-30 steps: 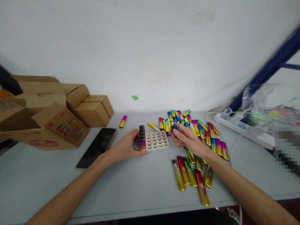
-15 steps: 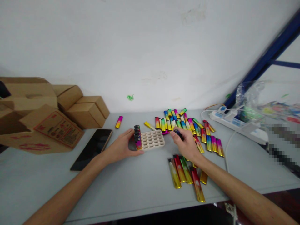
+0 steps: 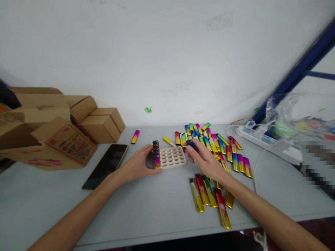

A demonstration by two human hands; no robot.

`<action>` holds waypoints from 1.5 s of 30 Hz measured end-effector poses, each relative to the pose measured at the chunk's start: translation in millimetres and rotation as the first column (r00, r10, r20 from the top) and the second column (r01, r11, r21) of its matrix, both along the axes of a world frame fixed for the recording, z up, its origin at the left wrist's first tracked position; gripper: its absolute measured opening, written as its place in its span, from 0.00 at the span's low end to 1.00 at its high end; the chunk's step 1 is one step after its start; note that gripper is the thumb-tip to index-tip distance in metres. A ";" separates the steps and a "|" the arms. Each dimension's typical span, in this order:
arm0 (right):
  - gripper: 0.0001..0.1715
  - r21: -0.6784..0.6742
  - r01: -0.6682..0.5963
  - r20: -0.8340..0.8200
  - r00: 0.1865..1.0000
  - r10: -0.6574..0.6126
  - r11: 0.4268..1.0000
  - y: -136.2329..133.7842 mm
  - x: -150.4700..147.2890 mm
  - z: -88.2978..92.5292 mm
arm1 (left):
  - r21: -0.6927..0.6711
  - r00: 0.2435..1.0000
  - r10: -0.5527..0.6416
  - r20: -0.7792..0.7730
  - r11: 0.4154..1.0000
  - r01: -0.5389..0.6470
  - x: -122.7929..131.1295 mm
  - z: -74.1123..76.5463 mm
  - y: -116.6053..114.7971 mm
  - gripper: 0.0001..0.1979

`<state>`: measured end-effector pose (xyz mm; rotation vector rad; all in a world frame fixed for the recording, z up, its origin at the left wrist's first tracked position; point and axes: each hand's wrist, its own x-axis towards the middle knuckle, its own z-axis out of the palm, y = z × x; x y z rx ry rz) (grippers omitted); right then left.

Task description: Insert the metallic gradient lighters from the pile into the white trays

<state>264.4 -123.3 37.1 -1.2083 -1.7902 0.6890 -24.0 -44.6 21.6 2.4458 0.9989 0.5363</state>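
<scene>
A white tray point(image 3: 173, 164) with rows of holes lies on the table, gripped at its left end by my left hand point(image 3: 137, 163), fingers behind and thumb along the front. Several lighters point(image 3: 156, 161) with black tops stand upright in its leftmost row. Just right of the tray, my right hand point(image 3: 205, 161) is closed on a lighter point(image 3: 191, 143) whose dark top shows; its lower part is hidden by the fingers. Behind and beside that hand spreads a pile of shiny rainbow-coloured lighters point(image 3: 215, 141). A yellow lighter point(image 3: 169, 141) lies behind the tray.
Larger-looking lighters point(image 3: 202, 190) lie near the table's front edge, below my right forearm. One purple-yellow lighter point(image 3: 135, 136) lies apart at the back. At left are a black phone-like slab point(image 3: 106, 166) and cardboard boxes point(image 3: 101, 125). A power strip point(image 3: 269, 144) with cables sits at right.
My right hand has moved left with the lighter, closer to the tray's right end. My left hand keeps its grip on the tray. The whole view has shifted slightly.
</scene>
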 end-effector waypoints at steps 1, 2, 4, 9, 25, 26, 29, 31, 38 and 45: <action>0.16 0.025 -0.026 0.000 1.000 0.026 0.999 1.9 -0.6 2.0 | 0.002 1.000 -0.005 0.005 1.000 0.005 -0.3 -0.7 0.2 0.31; 0.15 0.057 -0.048 0.010 0.999 0.048 0.997 4.0 -1.5 4.5 | 0.003 1.000 -0.006 0.007 1.000 0.006 -0.4 -1.0 0.2 0.32; 0.11 0.114 -0.088 0.062 0.995 0.081 0.990 8.5 -4.7 10.7 | -0.001 1.000 -0.002 0.005 1.000 0.002 -0.1 -0.3 -0.4 0.32; 0.11 0.129 -0.122 0.171 0.980 0.099 0.984 23.0 -17.7 27.7 | -0.027 1.000 -0.007 -0.005 1.000 0.007 0.2 3.1 -2.3 0.31; 0.13 0.162 -0.161 0.195 0.972 0.128 0.974 59.5 -42.0 5.7 | -0.046 0.997 -0.030 0.064 0.998 0.033 -0.6 4.6 -5.6 0.30; 0.13 0.161 -0.174 0.196 0.970 0.141 0.971 59.8 -42.1 4.8 | -0.046 0.997 -0.030 0.064 0.998 0.033 -0.9 4.4 -5.4 0.31; 0.11 0.169 -0.196 0.239 0.959 0.152 0.966 60.2 -43.1 2.8 | -0.059 0.997 -0.031 0.067 0.998 0.035 -1.3 4.1 -5.2 0.31; 0.09 0.178 -0.191 0.284 0.949 0.136 0.965 60.5 -44.6 2.7 | -0.068 0.996 -0.039 0.076 0.997 0.044 -1.4 4.1 -5.2 0.31; 0.10 0.101 -0.228 0.422 0.891 0.166 0.968 58.1 -43.5 17.7 | -0.063 0.997 -0.042 0.057 0.997 0.045 -1.7 5.6 -5.8 0.29; 0.10 0.040 -0.121 0.436 0.896 0.091 0.992 47.4 16.1 39.1 | 0.003 0.999 -0.027 0.020 1.000 0.027 -1.6 2.5 -4.7 0.33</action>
